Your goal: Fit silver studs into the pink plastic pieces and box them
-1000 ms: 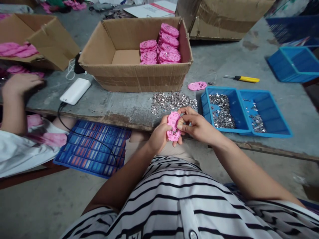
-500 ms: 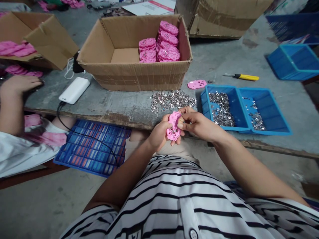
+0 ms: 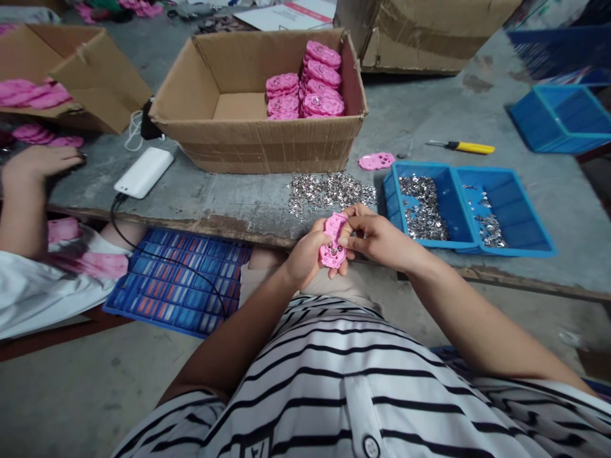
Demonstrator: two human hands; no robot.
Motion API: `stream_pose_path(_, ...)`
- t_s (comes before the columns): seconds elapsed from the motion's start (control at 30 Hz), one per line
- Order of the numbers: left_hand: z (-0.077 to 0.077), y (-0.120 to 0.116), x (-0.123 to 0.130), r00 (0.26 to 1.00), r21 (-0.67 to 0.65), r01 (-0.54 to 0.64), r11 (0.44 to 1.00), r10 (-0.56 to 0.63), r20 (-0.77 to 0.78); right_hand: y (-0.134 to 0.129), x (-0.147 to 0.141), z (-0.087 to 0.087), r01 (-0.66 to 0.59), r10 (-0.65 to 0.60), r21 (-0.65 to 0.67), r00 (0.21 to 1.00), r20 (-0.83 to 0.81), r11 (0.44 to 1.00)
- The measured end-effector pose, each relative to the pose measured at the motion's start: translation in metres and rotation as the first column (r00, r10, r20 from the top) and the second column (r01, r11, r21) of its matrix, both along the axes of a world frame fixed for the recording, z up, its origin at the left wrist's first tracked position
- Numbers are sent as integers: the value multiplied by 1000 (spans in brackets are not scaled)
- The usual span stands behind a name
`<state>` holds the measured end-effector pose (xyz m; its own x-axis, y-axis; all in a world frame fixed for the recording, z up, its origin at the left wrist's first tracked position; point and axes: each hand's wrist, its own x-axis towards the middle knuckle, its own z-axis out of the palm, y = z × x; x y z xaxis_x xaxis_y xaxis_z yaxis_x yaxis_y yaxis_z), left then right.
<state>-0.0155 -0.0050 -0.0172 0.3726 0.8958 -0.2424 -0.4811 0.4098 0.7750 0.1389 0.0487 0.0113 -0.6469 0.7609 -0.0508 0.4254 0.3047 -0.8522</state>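
A pink plastic piece (image 3: 333, 256) with small metal parts on it is held upright in front of the table edge by my left hand (image 3: 305, 256), thumb on its face and fingers behind. My right hand (image 3: 372, 236) touches the piece's right side, thumb and index finger pinched together; whatever lies between them is too small to make out. Beyond the hands a pile of small silvery parts (image 3: 331, 193) lies on the table. More such parts are in two blue bins (image 3: 470, 245) to the right. Another pink piece (image 3: 376, 161) lies flat behind the pile.
A cardboard box (image 3: 272, 147) with stacked pink pieces stands behind the pile. A yellow screwdriver (image 3: 470, 147) lies beyond the bins. At left are a white power bank (image 3: 144, 173) with a cable, another person's hand (image 3: 41, 164) and a blue crate (image 3: 179, 280) below.
Both hands keep nearly the same hold on the pink piece, with the right fingertips shifted very slightly. The whole view has moved a little.
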Motion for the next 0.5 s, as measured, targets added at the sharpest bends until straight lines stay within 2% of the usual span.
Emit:
stream_pose_path(0.13, 2, -2, 1, 1000, 6, -20, 1000, 20, -23, -2, 0, -5, 75, -77, -37, 994, -71, 997)
stream_pose_path(0.33, 4, -2, 0, 999, 4, -18, 1000, 18, -30, -8, 3, -9, 108, -173, -274, 959, -226, 956)
stream_pose_path(0.5, 3, -1, -3, 998, 23, -19, 1000, 20, -56, -7, 3, -12, 212, -303, -284, 893, -333, 935)
